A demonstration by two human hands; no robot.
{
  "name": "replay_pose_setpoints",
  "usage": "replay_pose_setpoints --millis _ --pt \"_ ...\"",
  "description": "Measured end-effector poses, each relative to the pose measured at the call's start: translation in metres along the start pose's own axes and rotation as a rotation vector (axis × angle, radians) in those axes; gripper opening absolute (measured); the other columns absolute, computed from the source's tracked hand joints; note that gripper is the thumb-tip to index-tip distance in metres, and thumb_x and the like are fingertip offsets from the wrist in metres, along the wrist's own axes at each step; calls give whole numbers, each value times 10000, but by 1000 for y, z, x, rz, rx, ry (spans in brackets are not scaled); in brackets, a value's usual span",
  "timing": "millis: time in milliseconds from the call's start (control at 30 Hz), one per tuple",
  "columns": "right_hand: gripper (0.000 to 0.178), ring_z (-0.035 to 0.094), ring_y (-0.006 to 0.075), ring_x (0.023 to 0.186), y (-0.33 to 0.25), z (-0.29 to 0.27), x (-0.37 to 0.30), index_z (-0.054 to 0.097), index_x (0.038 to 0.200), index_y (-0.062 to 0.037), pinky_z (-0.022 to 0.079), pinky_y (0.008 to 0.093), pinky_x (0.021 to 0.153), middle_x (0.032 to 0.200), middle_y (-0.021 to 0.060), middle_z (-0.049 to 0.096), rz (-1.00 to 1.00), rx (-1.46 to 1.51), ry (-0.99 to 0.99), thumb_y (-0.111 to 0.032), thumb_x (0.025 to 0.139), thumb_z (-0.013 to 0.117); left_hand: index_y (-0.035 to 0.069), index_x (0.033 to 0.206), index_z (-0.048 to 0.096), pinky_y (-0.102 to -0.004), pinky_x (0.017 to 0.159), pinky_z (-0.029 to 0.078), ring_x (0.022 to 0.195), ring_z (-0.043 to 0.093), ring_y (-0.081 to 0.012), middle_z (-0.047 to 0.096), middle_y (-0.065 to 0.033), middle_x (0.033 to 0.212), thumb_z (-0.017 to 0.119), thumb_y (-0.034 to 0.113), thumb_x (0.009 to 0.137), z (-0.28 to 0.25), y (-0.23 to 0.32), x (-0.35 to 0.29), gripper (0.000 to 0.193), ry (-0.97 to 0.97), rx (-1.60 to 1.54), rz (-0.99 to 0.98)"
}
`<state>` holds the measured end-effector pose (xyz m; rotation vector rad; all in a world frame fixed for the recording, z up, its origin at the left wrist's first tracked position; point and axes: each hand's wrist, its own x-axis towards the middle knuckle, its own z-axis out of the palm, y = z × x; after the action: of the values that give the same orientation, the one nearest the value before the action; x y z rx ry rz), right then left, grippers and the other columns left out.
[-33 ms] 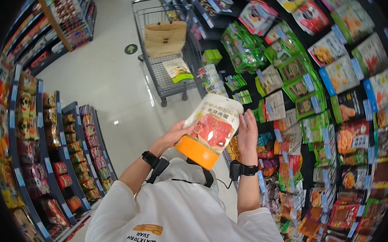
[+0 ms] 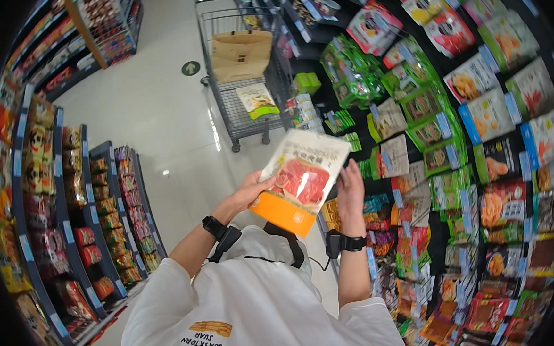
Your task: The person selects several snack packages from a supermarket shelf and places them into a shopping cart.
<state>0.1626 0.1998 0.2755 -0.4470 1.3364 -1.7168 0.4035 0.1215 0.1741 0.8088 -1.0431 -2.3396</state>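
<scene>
A flat white food pouch (image 2: 302, 178) with an orange band at its bottom and a picture of red meat slices faces up in front of my chest. My left hand (image 2: 248, 192) grips it by its left edge, thumb on the front. At the other side, my right hand (image 2: 351, 190) is raised beside the pouch's right edge with its fingers stretched out. Whether those fingertips touch the pouch, I cannot tell. Both wrists wear black bands with small black boxes.
Ahead stands a grey wire shopping cart (image 2: 244, 131) holding a tan bag (image 2: 240, 53) and a white-and-green packet (image 2: 257, 101). Racks of hanging snack bags (image 2: 486, 117) line my right. Shelves of packets (image 2: 68, 223) stand on my left, beside a pale tiled floor (image 2: 145, 125).
The pouch has tilted slightly in my left hand, its lower edge moving a little up and right. My right hand has dropped slightly beside it.
</scene>
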Motion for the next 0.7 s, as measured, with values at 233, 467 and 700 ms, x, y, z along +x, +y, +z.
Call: replay_pose_setpoints --millis 233,467,700 --pt "448 532 168 1081 84 43 29 409 1330 -65 444 310 878 1189 58 548 421 -119 -281 -236 931 519 -24 1176 488 -283 807 511 926 617 -136 622 -93 1068 603 168 900 -34 39 -17 355 398 72 286" --pt "449 508 155 1099 135 65 90 407 1319 -45 411 277 888 1217 62 530 464 -411 -326 -192 917 540 -47 1219 438 -310 829 495 948 607 -180 596 -124 1115 607 93 862 -101 0 24 418 495 248 187" --pt "535 506 161 1076 154 74 196 368 1352 -15 396 273 897 1202 84 534 469 -569 -376 -208 895 569 -17 1189 465 -339 890 454 1029 590 -256 600 -174 1117 660 108 774 -110 34 112 475 686 333 44"
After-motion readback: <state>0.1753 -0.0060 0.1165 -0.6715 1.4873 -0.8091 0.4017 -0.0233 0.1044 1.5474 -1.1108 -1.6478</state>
